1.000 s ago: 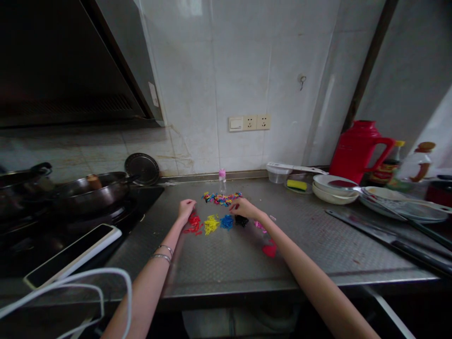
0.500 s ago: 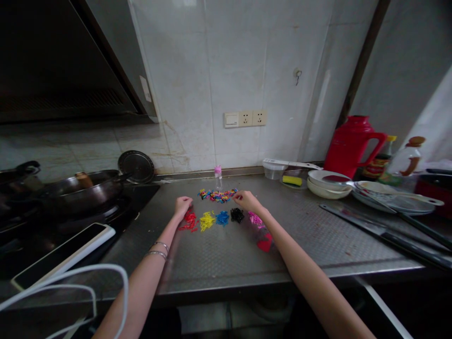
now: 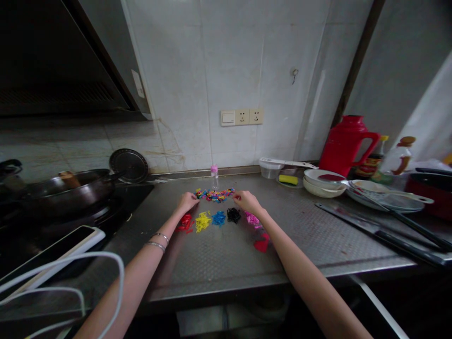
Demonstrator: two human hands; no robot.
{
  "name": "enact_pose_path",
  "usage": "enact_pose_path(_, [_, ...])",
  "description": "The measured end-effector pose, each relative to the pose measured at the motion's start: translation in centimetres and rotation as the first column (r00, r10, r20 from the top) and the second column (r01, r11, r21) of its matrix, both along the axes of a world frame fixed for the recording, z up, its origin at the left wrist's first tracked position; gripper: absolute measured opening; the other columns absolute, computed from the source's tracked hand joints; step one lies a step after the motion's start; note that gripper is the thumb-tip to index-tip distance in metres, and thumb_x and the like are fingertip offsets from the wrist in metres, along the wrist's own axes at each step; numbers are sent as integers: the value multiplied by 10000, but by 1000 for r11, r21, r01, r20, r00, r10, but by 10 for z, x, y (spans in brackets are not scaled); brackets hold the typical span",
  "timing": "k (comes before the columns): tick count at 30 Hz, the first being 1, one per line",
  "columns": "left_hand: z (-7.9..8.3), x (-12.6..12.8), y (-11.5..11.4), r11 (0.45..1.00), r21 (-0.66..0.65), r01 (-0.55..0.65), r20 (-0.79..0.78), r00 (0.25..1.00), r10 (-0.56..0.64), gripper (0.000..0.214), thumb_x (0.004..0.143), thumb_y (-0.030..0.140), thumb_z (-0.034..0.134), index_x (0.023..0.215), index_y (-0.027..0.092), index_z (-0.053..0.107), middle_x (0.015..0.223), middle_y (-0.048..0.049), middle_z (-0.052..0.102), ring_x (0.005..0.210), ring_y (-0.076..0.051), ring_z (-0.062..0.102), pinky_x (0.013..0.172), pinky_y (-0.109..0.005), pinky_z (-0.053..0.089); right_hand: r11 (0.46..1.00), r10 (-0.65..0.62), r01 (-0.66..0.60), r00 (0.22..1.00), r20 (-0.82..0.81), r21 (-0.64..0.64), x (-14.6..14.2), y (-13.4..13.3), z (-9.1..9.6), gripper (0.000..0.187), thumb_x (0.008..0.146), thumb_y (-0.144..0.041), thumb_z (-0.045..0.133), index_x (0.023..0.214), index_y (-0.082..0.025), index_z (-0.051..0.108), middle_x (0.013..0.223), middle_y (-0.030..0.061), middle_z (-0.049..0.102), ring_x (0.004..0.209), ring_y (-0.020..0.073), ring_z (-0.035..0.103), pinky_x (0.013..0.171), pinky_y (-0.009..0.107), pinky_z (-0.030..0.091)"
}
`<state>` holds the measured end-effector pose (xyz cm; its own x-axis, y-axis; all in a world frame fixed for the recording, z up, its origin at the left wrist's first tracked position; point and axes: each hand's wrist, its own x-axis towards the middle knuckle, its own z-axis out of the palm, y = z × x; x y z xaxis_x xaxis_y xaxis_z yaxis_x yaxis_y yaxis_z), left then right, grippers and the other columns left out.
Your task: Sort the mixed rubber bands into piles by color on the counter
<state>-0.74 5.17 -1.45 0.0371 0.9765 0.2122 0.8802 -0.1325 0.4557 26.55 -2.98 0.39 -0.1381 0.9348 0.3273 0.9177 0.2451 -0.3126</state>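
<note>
A mixed heap of small, multicoloured pieces that look like rubber bands lies on the steel counter. At its left end my left hand has its fingertips pinched together. My right hand pinches at the right end; anything between either hand's fingers is too small to make out. Nearer to me run single-colour piles: red, yellow, blue, black and pink. The red pile lies below my left hand, the pink one under my right wrist.
Behind the heap stands a small clear bottle with a pink cap. A red heart-shaped piece lies by my right forearm. Bowls, a long knife and a red thermos are rightward; a pan and white cable are leftward.
My left hand has moved from above the red pile forward and right to the heap's left end. My right hand stays by its right end. The whole view has shifted slightly.
</note>
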Motion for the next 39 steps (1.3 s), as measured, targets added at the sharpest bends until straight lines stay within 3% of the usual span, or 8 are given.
enact_pose_path(8, [3,14,1,999,4,-48,-125,991,48,183,709,288,544,765,199,694,850,-81,674,762,-194,602,625,-242,409,1000,-8,8,999,36,-10,1,0,-2,248,788,-286,438,926,-246,640,902,35,656,859,165,580,700,212,389])
enact_pose_path(18, [-2,7,2,997,63,-50,-12,999,51,174,694,236,540,746,185,698,814,-91,676,745,-188,597,645,-242,403,997,-68,71,995,71,-44,3,-5,2,255,791,-281,429,927,-245,641,917,43,651,866,170,577,664,202,381])
enact_pose_path(27, [6,10,2,987,140,82,145,984,-102,176,678,224,548,727,151,700,783,-85,681,698,-172,596,650,-244,407,995,-80,86,989,122,-45,5,-7,3,260,793,-272,418,932,-232,635,921,54,648,869,171,575,657,204,381])
enact_pose_path(33, [12,41,-20,969,133,210,108,968,-225,186,664,218,542,698,131,703,711,-71,676,655,-164,590,633,-244,413,996,-81,86,987,136,-36,7,-4,2,275,801,-278,397,928,-235,638,920,54,648,864,172,574,658,210,385])
enact_pose_path(39, [8,77,-43,931,71,358,91,927,-364,195,656,206,526,700,134,702,705,-54,676,641,-146,585,645,-231,423,995,-87,91,986,140,-28,8,-2,-1,271,802,-290,404,941,-243,632,923,51,647,874,175,573,672,214,387])
